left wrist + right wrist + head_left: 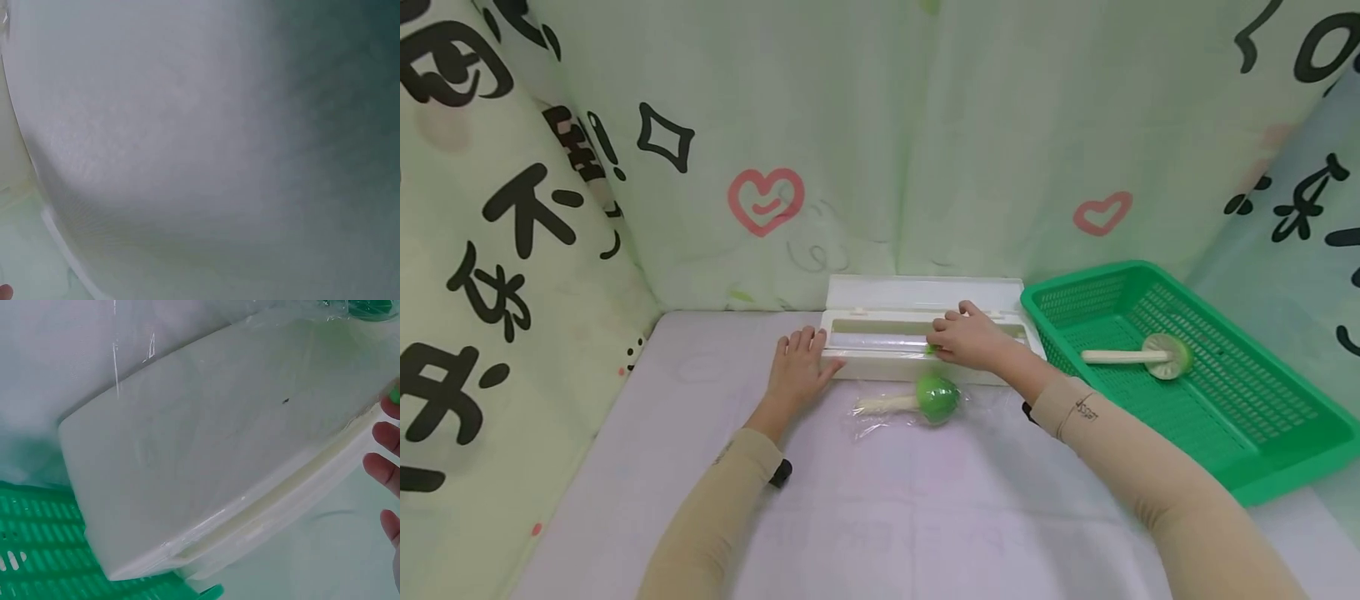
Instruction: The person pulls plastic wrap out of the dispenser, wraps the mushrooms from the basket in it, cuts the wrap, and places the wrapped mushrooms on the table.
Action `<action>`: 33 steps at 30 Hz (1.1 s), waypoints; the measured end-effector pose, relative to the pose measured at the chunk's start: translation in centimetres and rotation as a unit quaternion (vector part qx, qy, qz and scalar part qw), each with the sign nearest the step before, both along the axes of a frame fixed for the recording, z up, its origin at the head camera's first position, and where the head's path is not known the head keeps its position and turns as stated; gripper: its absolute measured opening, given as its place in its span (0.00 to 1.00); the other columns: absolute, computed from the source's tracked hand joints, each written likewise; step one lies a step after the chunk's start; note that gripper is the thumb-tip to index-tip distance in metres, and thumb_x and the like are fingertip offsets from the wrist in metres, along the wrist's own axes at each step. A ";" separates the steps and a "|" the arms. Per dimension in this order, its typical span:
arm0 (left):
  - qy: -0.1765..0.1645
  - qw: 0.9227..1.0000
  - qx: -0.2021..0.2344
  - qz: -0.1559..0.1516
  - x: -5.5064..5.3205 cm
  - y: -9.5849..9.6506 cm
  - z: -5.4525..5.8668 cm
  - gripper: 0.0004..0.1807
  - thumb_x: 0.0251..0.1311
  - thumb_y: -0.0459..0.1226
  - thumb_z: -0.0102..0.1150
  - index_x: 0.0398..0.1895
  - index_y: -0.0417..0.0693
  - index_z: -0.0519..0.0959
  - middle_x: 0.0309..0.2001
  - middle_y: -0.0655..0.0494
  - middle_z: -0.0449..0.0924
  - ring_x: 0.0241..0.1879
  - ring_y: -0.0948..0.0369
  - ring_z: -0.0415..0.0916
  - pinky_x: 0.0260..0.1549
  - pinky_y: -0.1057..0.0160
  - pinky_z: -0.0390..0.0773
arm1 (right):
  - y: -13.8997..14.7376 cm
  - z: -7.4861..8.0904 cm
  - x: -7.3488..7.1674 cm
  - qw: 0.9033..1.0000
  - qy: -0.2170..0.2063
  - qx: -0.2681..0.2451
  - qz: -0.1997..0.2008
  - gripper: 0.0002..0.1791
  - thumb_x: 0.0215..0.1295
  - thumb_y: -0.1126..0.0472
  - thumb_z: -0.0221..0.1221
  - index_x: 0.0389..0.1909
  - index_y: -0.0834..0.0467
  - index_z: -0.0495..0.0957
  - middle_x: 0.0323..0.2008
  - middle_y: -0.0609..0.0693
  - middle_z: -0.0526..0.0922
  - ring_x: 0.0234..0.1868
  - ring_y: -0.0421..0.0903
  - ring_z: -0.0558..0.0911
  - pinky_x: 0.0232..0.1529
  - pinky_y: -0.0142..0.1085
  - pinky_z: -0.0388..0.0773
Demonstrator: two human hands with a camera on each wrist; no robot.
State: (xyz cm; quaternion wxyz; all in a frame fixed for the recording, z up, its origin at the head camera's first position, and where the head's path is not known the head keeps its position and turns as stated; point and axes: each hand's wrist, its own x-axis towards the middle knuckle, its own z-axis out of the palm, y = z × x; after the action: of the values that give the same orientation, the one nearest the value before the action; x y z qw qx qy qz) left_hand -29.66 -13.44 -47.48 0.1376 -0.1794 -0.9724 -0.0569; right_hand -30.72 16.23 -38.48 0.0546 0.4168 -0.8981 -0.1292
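A white cling film box stands on the table with its lid up and a roll of film inside. My left hand rests on the box's left end, fingers fairly straight. At the front edge, my right hand pinches a small green piece, probably the slide cutter, mostly hidden by the fingers. Just before the box lies a toy mushroom with a green cap and pale stem, clear film around it. The left wrist view shows mainly a blurred pale surface.
A green perforated basket stands right of the box, against its right end. Another green-capped mushroom lies in it, gills showing. Printed curtains hang behind the box and at both sides. A pale cloth covers the table.
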 end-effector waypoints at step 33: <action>-0.025 0.999 0.035 0.000 -0.1 0.2 -0.3 0.36 0.62 0.57 0.44 0.61 0.36 0.62 0.55 0.41 0.64 0.54 0.47 0.61 0.54 0.48 0.59 | 5.7 0.8 1.2 0.999 -0.017 -0.025 -0.029 0.05 0.56 0.58 0.62 0.28 0.52 0.75 0.26 0.45 0.66 0.30 0.47 0.66 0.46 0.53 0.60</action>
State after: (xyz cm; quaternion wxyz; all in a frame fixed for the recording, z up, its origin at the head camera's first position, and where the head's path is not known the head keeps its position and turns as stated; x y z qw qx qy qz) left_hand -29.72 -13.27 -47.81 0.1195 -0.1729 -0.9730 -0.0957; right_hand -29.52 21.92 -37.68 0.0459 0.3912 -0.9135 -0.1016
